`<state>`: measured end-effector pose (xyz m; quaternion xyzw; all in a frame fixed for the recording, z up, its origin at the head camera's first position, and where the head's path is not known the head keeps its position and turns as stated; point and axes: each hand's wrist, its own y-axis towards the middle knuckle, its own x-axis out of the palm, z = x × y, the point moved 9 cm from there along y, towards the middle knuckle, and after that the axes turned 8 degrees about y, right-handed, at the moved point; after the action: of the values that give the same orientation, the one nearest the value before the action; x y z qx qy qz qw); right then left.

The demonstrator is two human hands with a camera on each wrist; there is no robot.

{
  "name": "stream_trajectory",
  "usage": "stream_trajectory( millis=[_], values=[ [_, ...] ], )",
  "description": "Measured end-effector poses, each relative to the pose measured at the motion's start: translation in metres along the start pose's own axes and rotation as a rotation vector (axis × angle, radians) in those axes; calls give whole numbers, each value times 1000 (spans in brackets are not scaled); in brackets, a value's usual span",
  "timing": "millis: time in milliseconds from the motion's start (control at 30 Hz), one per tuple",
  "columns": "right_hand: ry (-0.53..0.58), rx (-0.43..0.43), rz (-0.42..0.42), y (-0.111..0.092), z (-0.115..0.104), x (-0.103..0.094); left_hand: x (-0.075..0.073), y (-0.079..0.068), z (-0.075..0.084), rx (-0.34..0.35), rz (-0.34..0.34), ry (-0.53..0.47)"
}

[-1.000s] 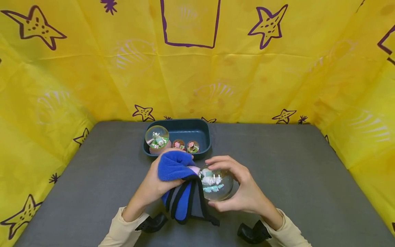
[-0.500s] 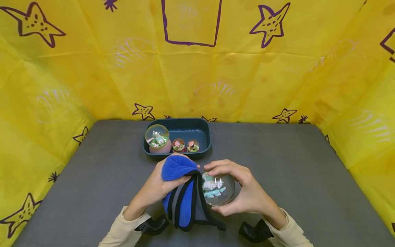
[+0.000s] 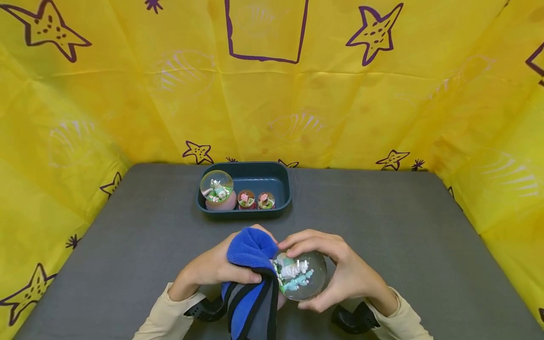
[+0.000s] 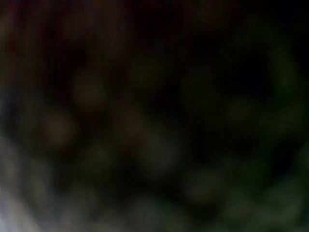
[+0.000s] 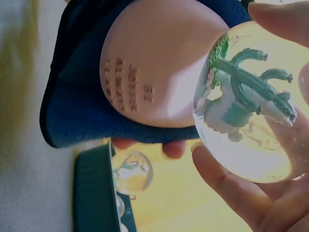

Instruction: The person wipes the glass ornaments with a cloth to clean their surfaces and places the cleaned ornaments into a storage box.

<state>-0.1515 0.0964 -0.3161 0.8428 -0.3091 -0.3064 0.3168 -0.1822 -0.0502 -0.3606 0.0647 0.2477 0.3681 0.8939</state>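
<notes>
My right hand (image 3: pixel 335 269) grips the glass ball of a snow globe (image 3: pixel 303 278), which lies tilted on its side with a white animal figure and green cactus inside. In the right wrist view its pink base (image 5: pixel 159 72) carries raised lettering. A blue and grey cloth (image 3: pixel 252 255) with black edging wraps around that base. My left hand (image 3: pixel 221 264) holds the base through the cloth, thumb over the folds. Fingertips of the right hand curve around the glass from above and below. The left wrist view is too dark and blurred to read.
Beyond the hands, a dark teal tray (image 3: pixel 272 184) stands on the grey table (image 3: pixel 365 203). Inside it are a larger snow globe (image 3: pixel 217 189) on a pink base and two small globes, one of them a red-based globe (image 3: pixel 246 199). Yellow patterned fabric (image 3: pixel 272 94) encloses the back and sides.
Both hands have come down toward the near edge with the snow globe and cloth, away from the tray. The lower part of the cloth has swung and hangs differently.
</notes>
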Motion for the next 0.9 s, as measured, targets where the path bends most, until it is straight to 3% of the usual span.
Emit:
stream_trajectory(
  millis=[100, 233, 367, 600, 767, 900],
  values=[
    [7, 23, 3, -1, 4, -1, -1, 1, 2, 15, 29, -1],
    [-2, 128, 26, -7, 16, -5, -4, 3, 3, 36, 100, 4],
    [-45, 234, 44, -12, 27, -8, -8, 4, 4, 38, 155, -1],
    [-129, 329, 64, -16, 36, -10, -17, 1, 5, 20, 216, 41],
    [-108, 343, 41, -15, 34, -6, -24, -4, 7, -2, 258, 116],
    [-85, 321, 24, -12, 32, -3, -32, -7, 9, -11, 345, 127]
  ],
)
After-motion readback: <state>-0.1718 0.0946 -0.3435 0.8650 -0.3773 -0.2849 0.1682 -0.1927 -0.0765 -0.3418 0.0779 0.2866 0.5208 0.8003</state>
